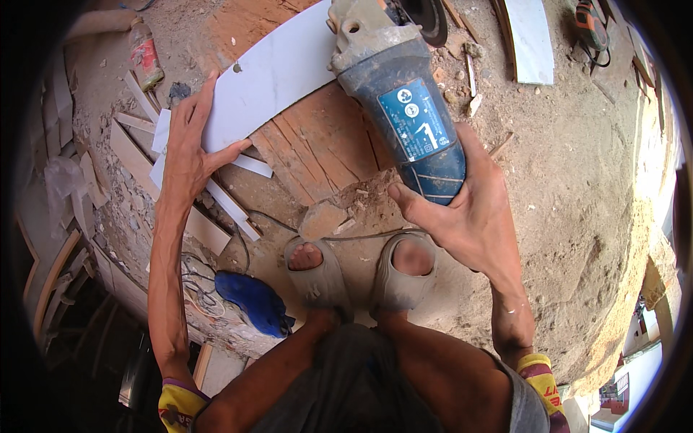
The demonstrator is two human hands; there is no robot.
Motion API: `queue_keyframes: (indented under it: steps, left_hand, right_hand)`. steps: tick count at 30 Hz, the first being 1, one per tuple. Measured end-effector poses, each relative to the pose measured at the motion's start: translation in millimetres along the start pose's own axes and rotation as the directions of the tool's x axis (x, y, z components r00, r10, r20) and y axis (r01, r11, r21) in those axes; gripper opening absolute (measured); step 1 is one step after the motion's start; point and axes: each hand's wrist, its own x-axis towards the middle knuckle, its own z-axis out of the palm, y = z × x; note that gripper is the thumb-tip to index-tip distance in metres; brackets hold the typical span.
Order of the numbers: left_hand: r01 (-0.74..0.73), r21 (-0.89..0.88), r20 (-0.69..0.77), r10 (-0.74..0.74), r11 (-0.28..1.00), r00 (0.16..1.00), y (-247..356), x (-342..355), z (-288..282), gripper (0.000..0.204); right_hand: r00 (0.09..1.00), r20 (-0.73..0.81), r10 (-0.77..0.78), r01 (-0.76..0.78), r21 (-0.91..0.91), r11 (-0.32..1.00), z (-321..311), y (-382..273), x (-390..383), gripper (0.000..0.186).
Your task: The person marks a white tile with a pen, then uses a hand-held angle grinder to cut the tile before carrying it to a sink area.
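A blue angle grinder is gripped round the rear of its body by my right hand. Its grey metal head points away from me, and part of a dark disc shows at the top edge. Left of the grinder lies a white tile strip on a reddish-brown wooden block. My left hand is at the strip's near left end, thumb and fingers apart along its edges, holding it. Where the disc meets the strip, if it does, is hidden behind the grinder head.
Tile offcuts lie on the left, near a plastic bottle. A cable runs past my sandalled feet, beside a blue cloth-like item. At far right are another tile piece and an orange-black tape measure.
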Motion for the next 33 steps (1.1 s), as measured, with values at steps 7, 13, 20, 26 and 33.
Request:
queue_keyframes:
  steps: [7,13,20,26,33]
  left_hand:
    - [-0.003,-0.006,0.006,0.003,1.0,1.0,4,2,-2,0.121]
    - [0.007,-0.019,0.01,-0.006,1.0,1.0,3,1,-1,0.121]
    - [0.022,-0.029,0.025,-0.022,0.999,0.999,3,2,-2,0.121]
    - [0.022,-0.024,0.02,-0.021,0.999,1.0,1,-1,-2,0.12]
    - [0.024,-0.026,0.022,-0.023,0.999,0.999,2,1,-2,0.12]
  right_hand:
    - [0.993,-0.031,-0.117,0.115,-0.061,0.991,0,10,-3,0.065]
    - [1.0,0.01,-0.008,0.008,-0.021,1.0,-2,5,-5,0.069]
    - [1.0,-0.001,-0.021,0.021,-0.038,0.999,-3,9,-9,0.068]
    - [1.0,0.002,-0.002,0.002,-0.012,1.0,-2,10,-13,0.068]
    - [0.994,-0.039,-0.106,0.104,-0.049,0.993,-2,15,-17,0.063]
